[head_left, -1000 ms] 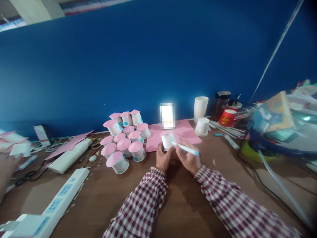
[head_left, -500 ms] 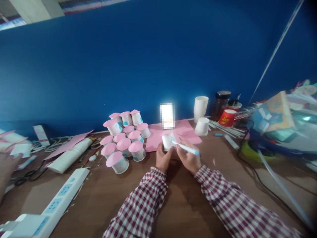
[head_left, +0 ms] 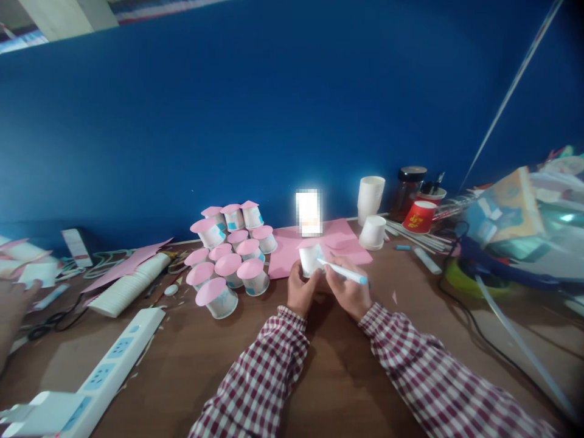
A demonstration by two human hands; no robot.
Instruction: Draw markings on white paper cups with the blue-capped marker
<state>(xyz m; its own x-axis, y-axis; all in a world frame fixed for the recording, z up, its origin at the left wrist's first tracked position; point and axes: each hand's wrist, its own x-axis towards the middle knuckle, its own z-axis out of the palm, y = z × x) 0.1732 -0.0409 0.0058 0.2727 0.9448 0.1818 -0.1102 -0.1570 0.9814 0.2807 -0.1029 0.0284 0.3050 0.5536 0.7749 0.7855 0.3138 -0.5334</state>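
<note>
My left hand is closed around a small white paper cup with a pink top, held just in front of a pink paper sheet. In my right hand is a white marker with a light blue end; its tip meets the side of the cup, where faint blue marks show. To the left stands a cluster of similar paper cups with pink cone tops, several with blue drawings on their sides.
A white power strip and a stack of white cups lying on its side are on the left. Upright white cups, a red cup and a dark-lidded jar stand back right. Another person's hand shows at far left.
Almost nothing differs. My hands, the cup and the marker keep nearly the same place, with the marker tip still against the cup.
</note>
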